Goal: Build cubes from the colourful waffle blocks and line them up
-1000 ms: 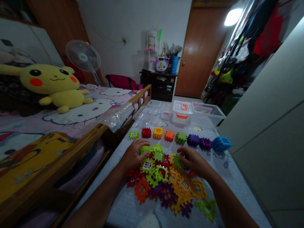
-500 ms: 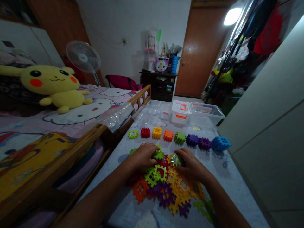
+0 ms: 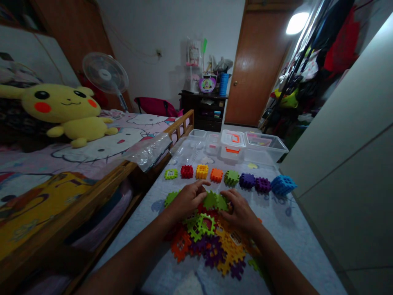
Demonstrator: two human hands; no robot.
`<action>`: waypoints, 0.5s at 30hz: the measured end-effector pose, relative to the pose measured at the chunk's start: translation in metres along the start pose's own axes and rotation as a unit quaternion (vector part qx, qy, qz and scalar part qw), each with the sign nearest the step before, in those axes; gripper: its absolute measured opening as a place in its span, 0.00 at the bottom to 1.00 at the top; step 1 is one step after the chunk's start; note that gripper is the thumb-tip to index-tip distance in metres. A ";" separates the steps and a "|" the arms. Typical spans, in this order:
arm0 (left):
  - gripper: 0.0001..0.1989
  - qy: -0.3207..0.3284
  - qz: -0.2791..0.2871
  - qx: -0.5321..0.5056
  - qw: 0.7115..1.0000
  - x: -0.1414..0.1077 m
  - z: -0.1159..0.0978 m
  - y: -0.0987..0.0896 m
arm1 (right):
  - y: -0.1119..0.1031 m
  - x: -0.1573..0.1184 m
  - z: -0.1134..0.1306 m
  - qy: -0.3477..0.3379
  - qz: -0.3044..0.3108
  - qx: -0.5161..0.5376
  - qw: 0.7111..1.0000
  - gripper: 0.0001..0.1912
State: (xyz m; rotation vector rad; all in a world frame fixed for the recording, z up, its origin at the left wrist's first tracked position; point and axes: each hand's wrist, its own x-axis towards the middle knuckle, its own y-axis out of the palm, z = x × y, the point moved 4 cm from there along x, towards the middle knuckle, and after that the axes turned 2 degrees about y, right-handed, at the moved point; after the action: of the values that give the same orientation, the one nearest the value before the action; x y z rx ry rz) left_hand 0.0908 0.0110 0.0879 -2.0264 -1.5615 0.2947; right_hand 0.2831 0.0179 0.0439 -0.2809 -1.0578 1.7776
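Plush: soft yellow stuffed toy with round red-orange cheeks (image 3: 72,112), far left of the jumbled pile of flat, notch-edged plastic pieces (image 3: 213,250).
Rail: brown wooden bed rail (image 3: 104,185), left of the pile, with a clear crinkled plastic sheet (image 3: 150,151) draped over it.
Row beyond the pile: a lime-green windowed piece (image 3: 171,174), then small toothed plastic blocks in red (image 3: 187,171), yellow (image 3: 202,171), orange (image 3: 216,175), green (image 3: 231,178), dark violet-blue (image 3: 247,180) and purple (image 3: 263,185), and a slanting lattice-sided blue block (image 3: 284,185).
Left hand: the bare left hand (image 3: 189,199) is over the pile's far left part, fingers loosely bent, forefinger reaching out, thumb tip beside a flat green notched piece (image 3: 210,199) (whether it grips, I cannot tell).
Pile: spread on a pale blue patterned cloth (image 3: 147,246); lime, red, orange, purple and yellow pieces overlap, some pierced with window grids.
Lidded box: clear plastic, orange handle and clasp (image 3: 232,143), well beyond the pile.
Right hand: the bare right hand (image 3: 241,209), at the pile's far right part, is half closed, thumb and fingers gripping a second green notched piece (image 3: 221,203) just beside the first.
Tub: clear rectangular plastic tub (image 3: 265,147), beyond the pile, right of the box.
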 end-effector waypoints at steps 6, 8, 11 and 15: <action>0.12 -0.058 -0.075 -0.081 0.992 0.001 -0.001 0.012 | -0.001 0.001 0.016 -0.009 -0.024 0.002 1.000 0.24; 0.11 -0.064 -0.074 -0.073 0.993 0.003 0.000 0.014 | -0.001 0.002 0.019 -0.012 -0.025 0.006 1.000 0.23; 0.10 -0.061 -0.055 -0.024 0.996 0.005 0.001 0.016 | -0.002 0.003 0.021 -0.013 -0.027 0.014 0.999 0.24; 0.14 -0.074 -0.046 -0.020 0.996 0.006 0.006 0.018 | -0.003 0.003 0.024 -0.010 -0.036 0.024 0.999 0.24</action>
State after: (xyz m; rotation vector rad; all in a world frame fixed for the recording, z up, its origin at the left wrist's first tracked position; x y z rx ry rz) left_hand 0.1039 0.0157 0.0739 -1.9934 -1.7585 0.3884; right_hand 0.2690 0.0075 0.0611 -0.1933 -1.0266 1.7408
